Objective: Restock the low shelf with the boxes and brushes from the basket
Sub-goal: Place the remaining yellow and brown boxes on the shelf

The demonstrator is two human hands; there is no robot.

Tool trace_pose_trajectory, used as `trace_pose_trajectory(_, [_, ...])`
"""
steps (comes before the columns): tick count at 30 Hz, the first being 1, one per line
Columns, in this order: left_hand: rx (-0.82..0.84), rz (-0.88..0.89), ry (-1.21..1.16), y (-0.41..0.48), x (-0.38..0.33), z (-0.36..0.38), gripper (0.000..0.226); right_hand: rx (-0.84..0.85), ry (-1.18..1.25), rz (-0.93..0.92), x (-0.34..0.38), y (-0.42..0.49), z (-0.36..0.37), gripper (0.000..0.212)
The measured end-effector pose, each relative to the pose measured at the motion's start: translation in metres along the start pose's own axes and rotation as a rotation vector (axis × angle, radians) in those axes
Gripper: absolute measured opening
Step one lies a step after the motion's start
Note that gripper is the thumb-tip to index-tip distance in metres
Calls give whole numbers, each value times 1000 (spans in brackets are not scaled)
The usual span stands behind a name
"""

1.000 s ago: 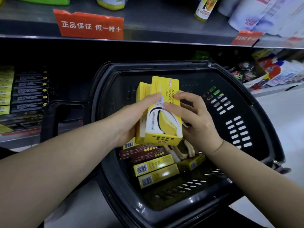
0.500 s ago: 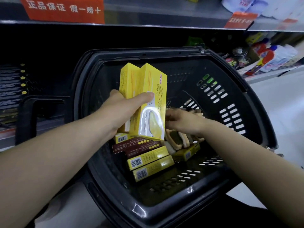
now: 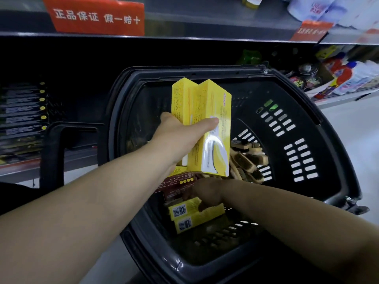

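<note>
Head view: left hand (image 3: 180, 137) grips two glossy rectangular cartons (image 3: 212, 103).

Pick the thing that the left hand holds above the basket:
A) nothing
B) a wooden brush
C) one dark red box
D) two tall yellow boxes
D: the left hand grips two tall yellow boxes side by side over the basket, while the wooden brushes lie down inside it.

A shop: stocked shelves (image 3: 184, 35), red shelf tags (image 3: 96, 16), shopping basket (image 3: 307, 140).
</note>
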State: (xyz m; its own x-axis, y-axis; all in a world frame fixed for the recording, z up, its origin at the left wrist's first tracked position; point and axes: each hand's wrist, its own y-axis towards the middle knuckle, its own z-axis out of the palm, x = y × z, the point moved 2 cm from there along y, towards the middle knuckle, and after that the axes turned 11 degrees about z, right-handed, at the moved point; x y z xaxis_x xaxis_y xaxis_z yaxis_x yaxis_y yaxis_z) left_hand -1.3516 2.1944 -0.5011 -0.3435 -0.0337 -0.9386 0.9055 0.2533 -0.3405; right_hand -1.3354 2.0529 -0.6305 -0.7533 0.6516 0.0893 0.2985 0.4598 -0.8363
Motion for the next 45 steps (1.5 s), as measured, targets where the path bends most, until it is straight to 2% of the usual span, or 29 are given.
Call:
trace_pose_trajectory(3, [30, 37, 16, -2, 0, 10, 81, -18, -47, -9, -8, -4, 5, 74])
trace_pose_trajectory(6, [31, 8, 14, -2, 3, 16, 89, -65, -179, -2, -15, -8, 16, 86])
trace_pose_trajectory(9, [33, -4, 22, 0, 5, 18, 89, -129, -307, 25, -22, -15, 25, 72])
trace_pose_trajectory(11, [32, -1, 29, 2, 5, 18, 90, -147, -261, 68, -32, -23, 25, 66])
trace_pose_trajectory(13, [33, -5, 21, 4, 2, 16, 96, -200, -88, 160, -46, -39, 16, 63])
trace_pose_trajectory(15, [63, -20, -21, 3, -6, 15, 104, -390, 132, 239, -61, -59, -3, 50])
trace_pose_trajectory(17, [124, -46, -127, 2, -15, 13, 103, -679, 416, 254, -73, -83, -25, 40])
trace_pose_trajectory(19, [177, -9, -262, 3, -25, 7, 78, -966, 565, 196, -80, -109, -50, 47])
trace_pose_trajectory(22, [187, 54, -347, 6, -38, -11, 50, -1283, 463, 115, -74, -141, -80, 57])
trace_pose_trajectory(25, [126, 86, -380, 6, -44, -36, 31, -1374, 193, 168, -55, -153, -94, 55])
trace_pose_trajectory(27, [51, 81, -365, 4, -43, -53, 32, -1380, 167, 186, -43, -152, -96, 52])
trace_pose_trajectory(28, [2, 76, -343, 4, -41, -61, 42, -1348, 240, 168, -38, -151, -97, 53])
trace_pose_trajectory(30, [-91, 65, -287, 0, -35, -77, 72, -1240, 519, 90, -24, -148, -101, 61])
trace_pose_trajectory(31, [-118, 58, -270, -3, -32, -85, 79, -1187, 663, 29, -14, -146, -105, 61])
trace_pose_trajectory(35, [-129, 5, -323, -12, -19, -107, 60, -965, 1015, -246, 28, -137, -117, 61])
trace_pose_trajectory(39, [-160, -38, -382, -19, -12, -124, 64, -577, 1330, -398, 59, -134, -117, 76])
trace_pose_trajectory(41, [-176, -58, -424, -21, -8, -130, 53, -442, 1476, -462, 70, -133, -118, 66])
trace_pose_trajectory(44, [-124, -83, -438, -27, -2, -131, 42, -494, 1619, -365, 82, -128, -122, 31])
trace_pose_trajectory(45, [-109, -86, -441, -29, 1, -132, 41, -543, 1635, -300, 82, -125, -123, 28])
